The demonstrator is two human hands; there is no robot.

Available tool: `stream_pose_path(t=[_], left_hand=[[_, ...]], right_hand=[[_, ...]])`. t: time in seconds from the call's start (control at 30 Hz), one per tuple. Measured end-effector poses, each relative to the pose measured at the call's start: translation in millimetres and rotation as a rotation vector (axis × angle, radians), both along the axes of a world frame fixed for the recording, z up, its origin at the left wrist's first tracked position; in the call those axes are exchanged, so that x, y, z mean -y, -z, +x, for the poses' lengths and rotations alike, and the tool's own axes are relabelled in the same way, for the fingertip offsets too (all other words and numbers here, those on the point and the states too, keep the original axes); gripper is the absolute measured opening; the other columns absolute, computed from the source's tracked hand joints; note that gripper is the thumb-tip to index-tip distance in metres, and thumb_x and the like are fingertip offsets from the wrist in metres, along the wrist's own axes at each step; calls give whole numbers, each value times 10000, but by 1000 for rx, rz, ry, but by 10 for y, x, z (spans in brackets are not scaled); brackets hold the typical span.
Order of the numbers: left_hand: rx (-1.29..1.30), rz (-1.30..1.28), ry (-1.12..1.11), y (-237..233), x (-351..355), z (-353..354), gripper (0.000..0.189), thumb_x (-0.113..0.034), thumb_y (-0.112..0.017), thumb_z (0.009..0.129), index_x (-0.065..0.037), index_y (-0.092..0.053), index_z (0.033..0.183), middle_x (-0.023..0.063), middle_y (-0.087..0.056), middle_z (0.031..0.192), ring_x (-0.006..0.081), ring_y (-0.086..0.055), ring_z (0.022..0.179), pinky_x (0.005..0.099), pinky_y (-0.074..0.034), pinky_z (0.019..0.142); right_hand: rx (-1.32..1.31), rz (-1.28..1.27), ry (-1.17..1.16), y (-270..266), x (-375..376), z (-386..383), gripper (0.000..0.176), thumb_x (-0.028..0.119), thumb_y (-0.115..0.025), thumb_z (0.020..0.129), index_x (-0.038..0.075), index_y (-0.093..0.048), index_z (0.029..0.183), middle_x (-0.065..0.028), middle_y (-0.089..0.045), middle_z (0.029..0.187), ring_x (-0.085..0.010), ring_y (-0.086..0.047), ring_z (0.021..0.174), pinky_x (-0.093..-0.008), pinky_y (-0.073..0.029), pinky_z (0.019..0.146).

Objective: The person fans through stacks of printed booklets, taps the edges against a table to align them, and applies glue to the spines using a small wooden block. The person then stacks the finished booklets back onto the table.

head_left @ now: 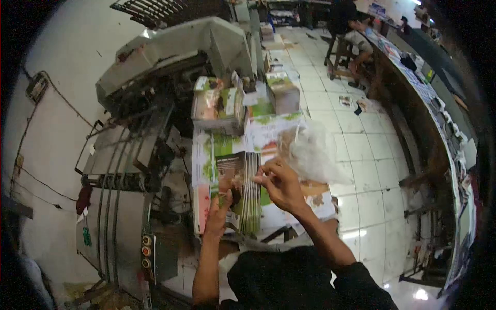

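A: Start with the head view. Where do the booklets lie?

B: The row of booklets is on the surface, left of its middle and reaching toward the near edge. They overlap like a fan, pale edges to the right, with a dark printed cover showing on the left.

A: And the left hand?

B: At the near left part of the row, its fingers a little apart – fairly narrow – beside the dark cover.

A: What about the right hand?

B: It's over the right side of the row, fingers curled and thumb toward the pale edges. I can't tell whether the tips meet or pinch a page.

A: What else is on there?

B: Printed sheets cover the surface. There are 2 stacks farther off: the left stack toward the far left corner, the right stack toward the far right corner. A clear plastic bag spills over the right edge.

A: And around it?

B: A large machine stands to the left – 3 round buttons on its near side. To the right, across the tiled floor, a person sits on a stool at a long bench.
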State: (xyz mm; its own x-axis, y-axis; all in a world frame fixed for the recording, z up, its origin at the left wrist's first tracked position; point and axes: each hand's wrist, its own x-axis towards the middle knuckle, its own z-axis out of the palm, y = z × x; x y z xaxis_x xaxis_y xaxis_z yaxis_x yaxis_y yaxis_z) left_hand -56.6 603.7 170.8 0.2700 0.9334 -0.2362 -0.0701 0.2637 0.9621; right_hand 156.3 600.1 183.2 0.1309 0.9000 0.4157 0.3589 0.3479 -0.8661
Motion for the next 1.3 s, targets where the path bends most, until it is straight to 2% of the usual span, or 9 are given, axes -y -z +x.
stream_pose_path(t=[0.13,0.23,0.27,0.4,0.6,0.83,1.07,1.17,1.3], left_hand=[[-98,-48,5,183,330,-126,443,-376,-649,942,-17,-583,1193,25,-615,1092,122,-529,1064,310,-403,964],[-375,141,461,519,518,-322,398,-303,-680,919,-16,-577,1174,61,-618,1056,163,-570,999,317,-456,901],[-652,523,336,940,671,-493,377,-302,-680,920,-34,-584,1168,52,-623,989,157,-580,943,312,-474,839],[-273,-25,210,630,809,-365,520,-385,-671,915,-18,-546,1260,108,-594,1091,182,-565,1066,338,-483,900],[-262,-91,-223,420,600,-301,684,-463,-642,921,-18,-427,1393,132,-501,1289,220,-510,1180,359,-439,965],[-173,232,-216,452,327,-209,642,-426,-670,910,1,-463,1342,114,-542,1283,233,-522,1141,349,-400,991],[-630,379,25,577,350,-486,409,-70,-696,867,13,-549,1239,111,-634,1166,232,-612,1002,375,-473,887],[-97,244,-281,1095,511,-362,457,-6,-634,868,17,-467,1293,111,-532,1267,211,-522,1136,356,-433,939],[-307,342,-173,946,630,-355,370,-81,-589,922,37,-507,1264,148,-551,1263,231,-547,1106,377,-439,940]], right_hand=[[57,201,211,149,-62,272,78,-44,-569,885,3,-576,946,-56,-576,879,-108,-575,754,-261,-494,623],[-103,114,373,18,-74,803,52,-55,-535,878,-21,-567,899,-76,-597,801,-117,-585,711,-265,-488,620],[-69,38,369,-50,13,980,47,-54,-545,867,-22,-575,884,-71,-605,762,-115,-594,714,-263,-484,614],[139,-527,28,372,444,1092,119,93,-719,819,-12,-684,861,-92,-662,650,-145,-625,589,-302,-496,577],[351,-463,333,428,524,765,299,184,-769,793,10,-720,1031,-203,-673,1108,-270,-675,955,-357,-542,789],[-299,-346,-401,526,508,-346,854,27,-774,767,62,-292,1471,-142,-560,1297,-258,-568,1181,-379,-447,1017],[180,-136,-388,971,326,-335,847,-50,-619,768,12,-206,1505,-243,-391,1453,-339,-382,1368,-394,-302,1131],[-120,-165,-317,926,426,-617,947,-12,-587,742,9,-68,1535,-268,-272,1526,-349,-287,1423,-380,-228,1158],[-158,-131,-192,936,419,-719,992,112,-590,752,-19,8,1532,-258,-129,1583,-348,-191,1464,-371,-174,1172]])
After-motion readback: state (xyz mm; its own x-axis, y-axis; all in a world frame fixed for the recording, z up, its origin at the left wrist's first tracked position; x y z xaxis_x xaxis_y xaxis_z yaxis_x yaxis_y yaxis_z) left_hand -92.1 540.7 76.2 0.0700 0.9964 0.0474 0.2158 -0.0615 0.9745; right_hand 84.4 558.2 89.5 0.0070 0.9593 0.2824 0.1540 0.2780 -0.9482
